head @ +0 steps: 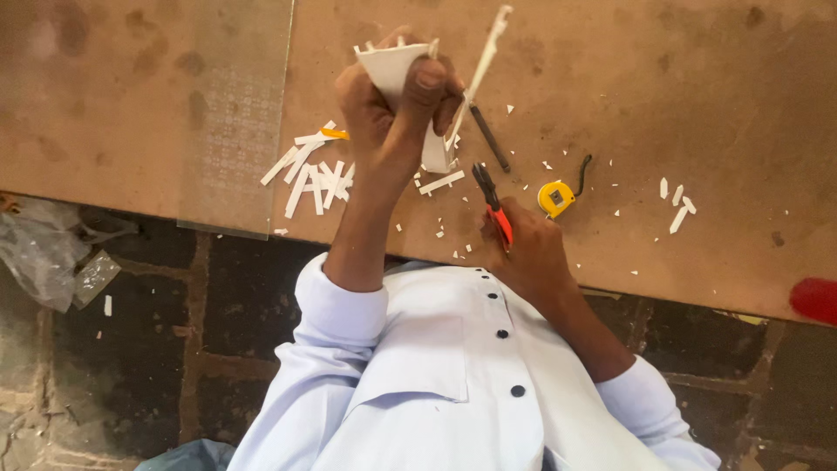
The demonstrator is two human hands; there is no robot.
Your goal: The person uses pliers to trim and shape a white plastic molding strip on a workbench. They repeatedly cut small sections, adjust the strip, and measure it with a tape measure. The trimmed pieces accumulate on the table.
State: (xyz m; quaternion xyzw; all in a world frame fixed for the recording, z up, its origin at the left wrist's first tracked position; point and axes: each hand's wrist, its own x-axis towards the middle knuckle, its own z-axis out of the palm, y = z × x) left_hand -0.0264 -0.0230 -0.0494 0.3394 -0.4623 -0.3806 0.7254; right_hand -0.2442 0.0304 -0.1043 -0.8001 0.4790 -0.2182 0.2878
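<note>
My left hand (392, 109) is raised over the brown board table (697, 105) and closed around a folded white sheet piece (388, 65). A long thin white strip (481, 65) sticks up from it toward the far side. My right hand (527, 257) rests at the table's near edge, gripping red-handled pliers (493, 205) whose dark jaws point toward the white piece without touching it.
A pile of cut white strips (314, 174) lies left of my left hand, with small white chips scattered about. A dark pencil-like stick (490, 138), a yellow tape measure (555, 198), a patterned glass pane (240, 113), a red object (815, 299) and crumpled clear plastic (39, 253) on the brick floor.
</note>
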